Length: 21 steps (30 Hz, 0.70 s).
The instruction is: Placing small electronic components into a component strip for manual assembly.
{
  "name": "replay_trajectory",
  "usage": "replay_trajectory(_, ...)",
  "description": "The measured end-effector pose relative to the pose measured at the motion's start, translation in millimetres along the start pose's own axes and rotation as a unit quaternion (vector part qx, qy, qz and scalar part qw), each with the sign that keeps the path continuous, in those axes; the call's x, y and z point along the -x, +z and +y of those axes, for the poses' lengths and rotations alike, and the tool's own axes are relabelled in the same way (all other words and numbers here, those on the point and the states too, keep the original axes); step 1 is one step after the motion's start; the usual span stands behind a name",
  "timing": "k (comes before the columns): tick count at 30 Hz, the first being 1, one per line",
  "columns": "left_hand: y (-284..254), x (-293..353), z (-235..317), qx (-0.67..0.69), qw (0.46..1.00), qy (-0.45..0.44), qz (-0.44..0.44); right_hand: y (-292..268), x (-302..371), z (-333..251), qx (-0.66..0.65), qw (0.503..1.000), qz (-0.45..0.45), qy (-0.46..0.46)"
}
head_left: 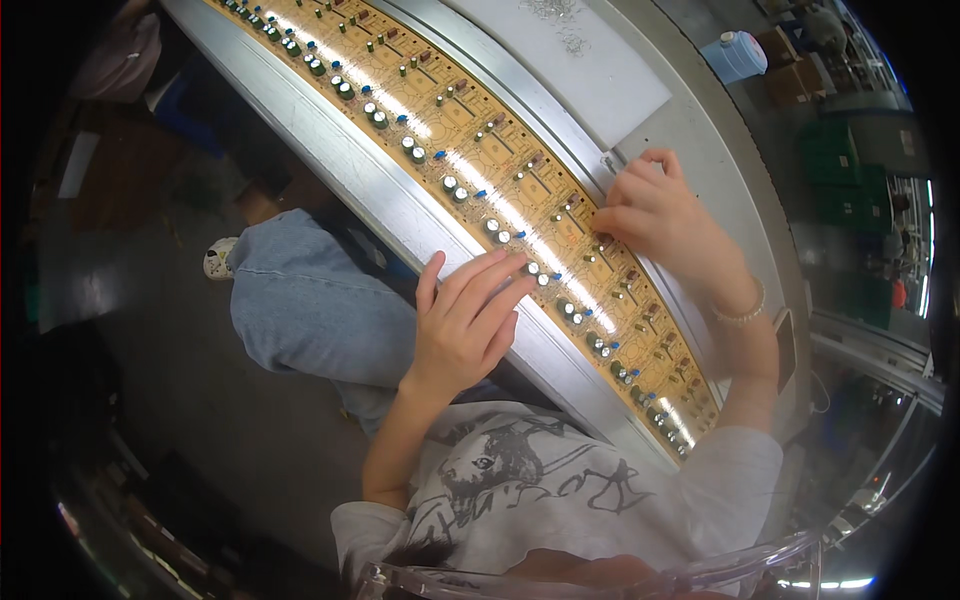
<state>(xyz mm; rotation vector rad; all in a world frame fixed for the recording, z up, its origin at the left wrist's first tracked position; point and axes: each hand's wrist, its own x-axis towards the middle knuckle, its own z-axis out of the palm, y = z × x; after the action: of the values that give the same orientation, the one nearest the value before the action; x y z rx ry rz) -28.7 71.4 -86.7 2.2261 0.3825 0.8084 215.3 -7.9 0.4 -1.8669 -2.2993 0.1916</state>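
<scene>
A long yellow-brown circuit board (493,150), made of several repeated sections, runs from the upper left to the lower right. Along its near edge stand pairs of round capacitors (497,231) with silver tops, with small blue parts (480,194) beside them. My left hand (465,315) lies across the near metal rail (385,205), fingers spread, with its fingertips at the board's near edge beside a capacitor pair. Over the far edge, my right hand (655,215) is curled with thumb and finger pinched close to the board. Whatever sits between those fingertips is hidden.
Beyond the far rail lies a white sheet (580,75) bearing a scatter of thin wire-like pieces (572,38). A phone-like slab (787,350) rests by my right forearm. Farther right are a light-blue container (738,57), cardboard boxes (795,78) and green bins (832,155).
</scene>
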Motion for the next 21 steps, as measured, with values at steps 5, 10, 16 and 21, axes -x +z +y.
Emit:
replay_trajectory(5,-1,0,-1,0.0,1.0,0.0,0.003,-5,-2,-6,0.041,0.998,0.004,-0.051)
replay_trajectory(10,-2,0,-3,0.006,1.0,0.001,-0.001,-18,-14,21,-0.038,0.996,0.076,0.016)
replay_trajectory(16,-3,1,-4,0.014,1.0,-0.005,-0.01,-36,-46,85,-0.002,0.987,0.057,0.147)
replay_trajectory(21,-4,2,-4,0.012,1.0,-0.002,-0.01,-27,-57,90,-0.058,0.981,0.04,0.179)
